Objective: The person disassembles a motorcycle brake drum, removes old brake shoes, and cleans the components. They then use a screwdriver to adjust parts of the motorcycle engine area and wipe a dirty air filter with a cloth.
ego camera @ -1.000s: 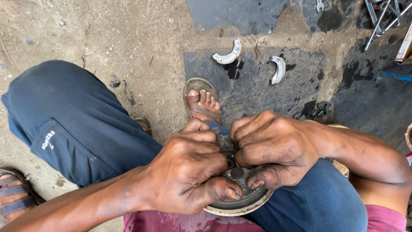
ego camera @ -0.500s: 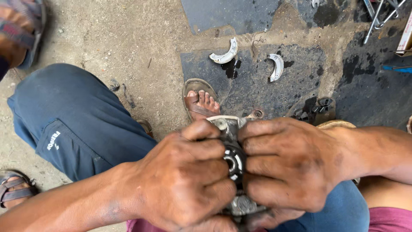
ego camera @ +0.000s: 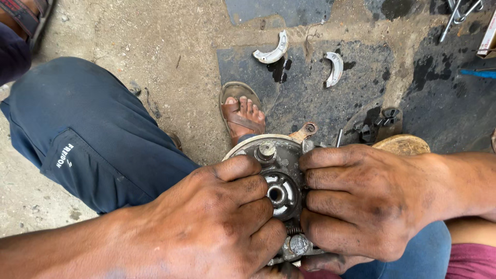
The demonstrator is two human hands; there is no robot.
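Now both hands are clamped on the round metal brake plate (ego camera: 276, 178), held over the lap. The left hand (ego camera: 217, 222) has its fingers (ego camera: 243, 188) curled shut over the plate's left half, and the right hand (ego camera: 367, 201) wraps its fingers (ego camera: 323, 178) tight over the right half. Between the fingertips sits the hub hole, with a small spring (ego camera: 293, 230) just below; I'd judge they are pressing curved parts onto the plate, though the fingers hide them. Any next move calls for firm, even squeeze from both sides. Beyond the fingers, two curved brake shoes (ego camera: 272, 51) lie on the stained concrete floor (ego camera: 155, 46), a sandalled foot (ego camera: 243, 116) between.
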